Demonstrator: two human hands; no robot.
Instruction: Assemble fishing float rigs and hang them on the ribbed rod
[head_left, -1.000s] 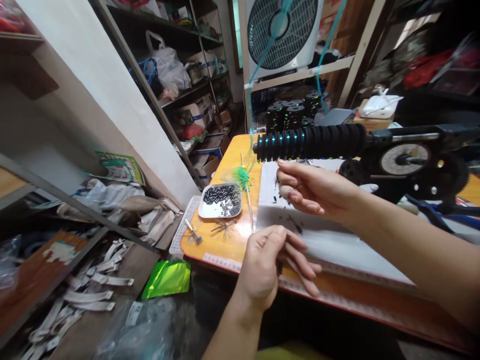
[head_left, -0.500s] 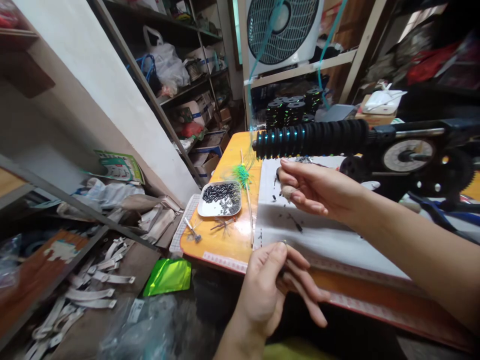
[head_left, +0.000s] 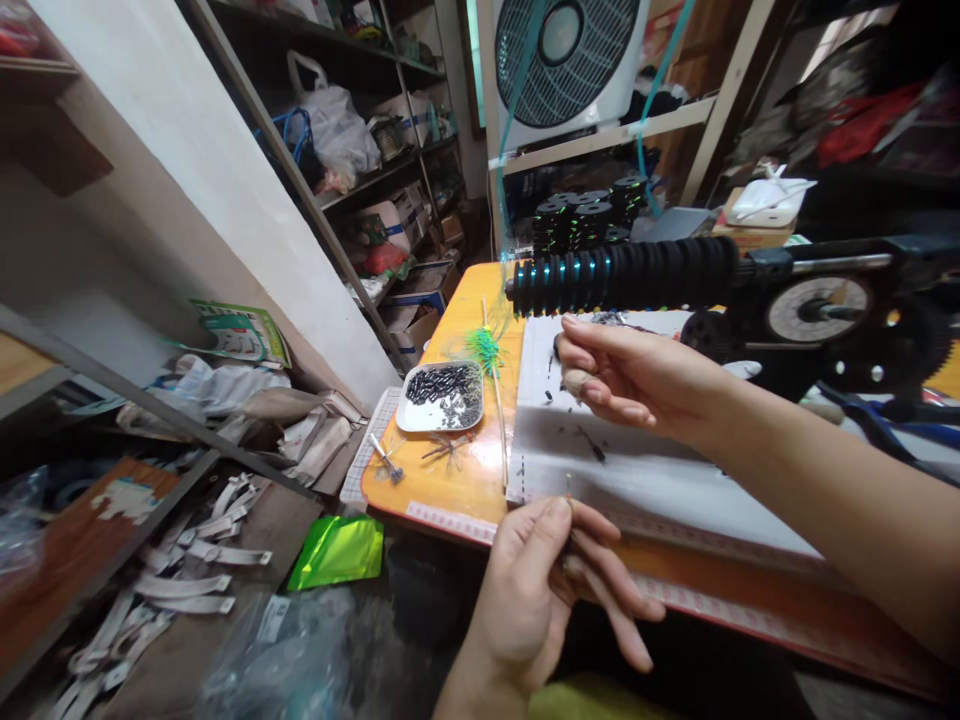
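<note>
2 bare hands work at the worktop (head_left: 463, 302), with a shiny green packet (head_left: 336, 552) off to the left below its near-left corner. On that corner lies a small pale-handled tool (head_left: 386, 460). Next comes a white tray (head_left: 417, 416) by the left edge, holding dark tube-like bits and finer grains, and beside it, nearer the near edge, a wiry dark bundle (head_left: 445, 450). A green tuft (head_left: 484, 350) sits on a thin stick (head_left: 500, 425) between the tray and a white sheet (head_left: 645, 485).

The left hand (head_left: 525, 585) is just off the near edge, thumb and forefinger pinched on a small thin piece (head_left: 569, 487), the other fingers loosely fanned. The piece shows its slim end upright above the thumb tip; that leaves the end exposed, with the lower part hidden in the grip. It is well apart from the black ribbed rod (head_left: 622, 275), so I judge that it is held ready rather than fitted to anything.

The right hand (head_left: 622, 370) is over the sheet, just under the rod, thumb and forefinger drawn together and the other fingers curled. I cannot tell what, if anything, it pinches. Farther right are a round dial (head_left: 817, 310) and, toward the right edge, blue-handled pliers (head_left: 911, 442).
</note>
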